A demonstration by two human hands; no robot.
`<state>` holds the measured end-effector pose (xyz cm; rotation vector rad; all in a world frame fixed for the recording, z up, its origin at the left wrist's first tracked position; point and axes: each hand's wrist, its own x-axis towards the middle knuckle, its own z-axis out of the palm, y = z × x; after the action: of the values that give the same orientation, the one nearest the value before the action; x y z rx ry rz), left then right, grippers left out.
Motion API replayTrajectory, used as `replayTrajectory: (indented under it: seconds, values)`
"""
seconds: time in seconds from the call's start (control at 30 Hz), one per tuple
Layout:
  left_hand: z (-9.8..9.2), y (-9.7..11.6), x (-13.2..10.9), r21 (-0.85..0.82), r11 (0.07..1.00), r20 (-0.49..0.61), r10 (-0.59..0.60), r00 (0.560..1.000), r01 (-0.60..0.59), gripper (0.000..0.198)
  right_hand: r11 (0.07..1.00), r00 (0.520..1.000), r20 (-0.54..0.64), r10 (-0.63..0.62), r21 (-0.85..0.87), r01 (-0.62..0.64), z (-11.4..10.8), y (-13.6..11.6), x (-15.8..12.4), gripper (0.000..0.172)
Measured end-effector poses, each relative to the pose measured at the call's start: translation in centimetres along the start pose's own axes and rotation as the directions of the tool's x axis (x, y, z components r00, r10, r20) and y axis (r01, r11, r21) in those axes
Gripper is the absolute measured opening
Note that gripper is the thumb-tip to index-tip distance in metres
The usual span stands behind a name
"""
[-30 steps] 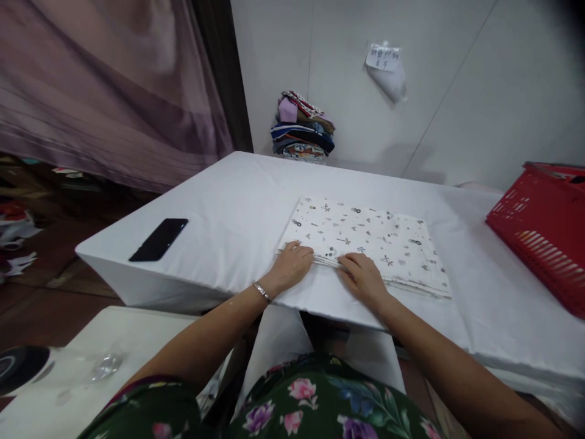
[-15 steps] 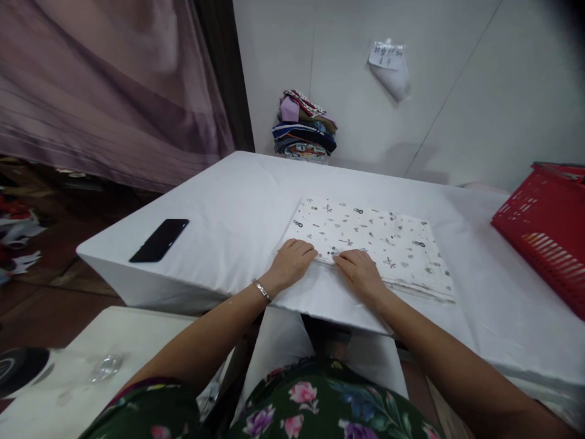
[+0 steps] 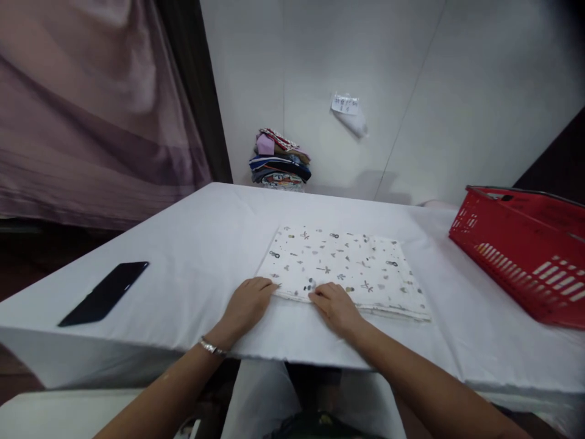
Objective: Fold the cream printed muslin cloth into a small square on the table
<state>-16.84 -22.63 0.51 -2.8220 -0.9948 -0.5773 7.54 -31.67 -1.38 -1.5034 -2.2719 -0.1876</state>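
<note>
A white printed cloth [image 3: 338,259], folded into a flat rectangle, lies on the white-covered table [image 3: 196,244]. Small plant-like and dotted motifs cover its upper face. My left hand [image 3: 249,306] is at its near left corner, fingers pressed together on the edge and thumb mostly hidden. A little to the right, my right hand [image 3: 337,310] pinches the same near edge between thumb and curled fingers. The edge between both hands lies low, close to the tabletop. A bracelet [image 3: 212,347] circles my left wrist.
A black phone [image 3: 105,292] lies at the table's left. On the right stands a red plastic basket [image 3: 516,256]. Folded fabrics [image 3: 281,161] are stacked at the far edge by the wall. A paper note [image 3: 346,105] hangs there, and a mauve curtain [image 3: 91,110] is at left.
My view has tilted upward and shifted right, bringing more of the basket in. Along the cloth's near edge, my left hand has slid left toward the corner, widening the gap between my hands.
</note>
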Motion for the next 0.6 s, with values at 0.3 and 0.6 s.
replayTrajectory:
  seconds: [0.3,0.6]
  values:
    - [-0.9,0.6,3.8,-0.159,0.976,-0.098,-0.163,0.982,0.147,0.031,0.998,1.000,-0.012,0.017,0.060,-0.016,-0.6,-0.6,0.3,0.022]
    - [2.9,-0.2,4.0,0.024,0.984,0.179,-0.176,0.968,0.175,0.047,0.962,0.981,-0.018,0.194,0.202,-0.186,-4.6,4.9,-5.3,0.026]
